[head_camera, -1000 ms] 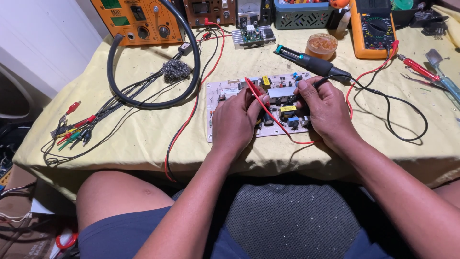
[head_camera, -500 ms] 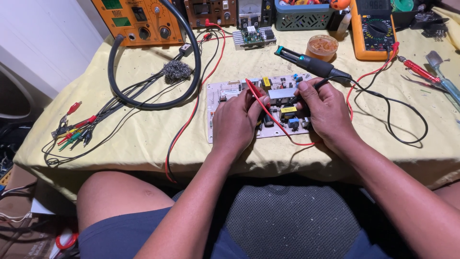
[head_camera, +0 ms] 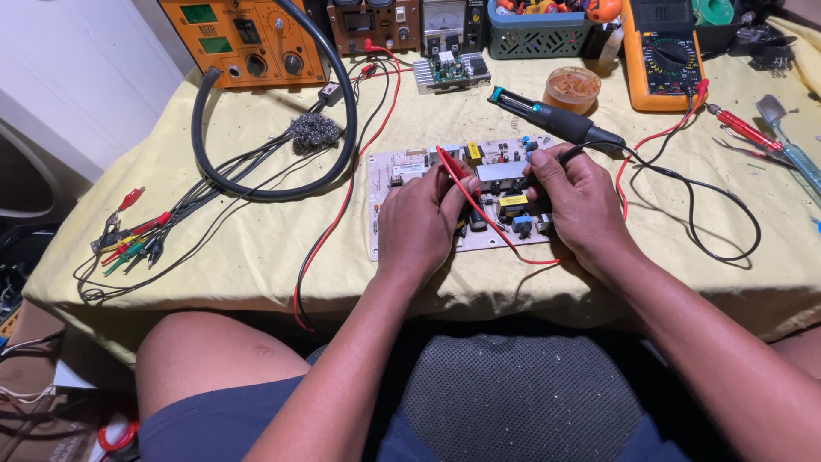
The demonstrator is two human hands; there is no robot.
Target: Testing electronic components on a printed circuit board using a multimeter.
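Both hands rest on a white circuit board (head_camera: 402, 171) that lies flat on the yellow table (head_camera: 256, 257). The left hand (head_camera: 421, 218) has its fingers curled tight around a red probe (head_camera: 451, 162), whose tip points down at the board. The right hand (head_camera: 577, 201) pinches a black probe (head_camera: 569, 154) between thumb and fingers. A red wire (head_camera: 496, 233) runs between the two hands. Just past the right fingers lies a soldering iron (head_camera: 547, 120), and beyond it a small brown tub (head_camera: 571, 87).
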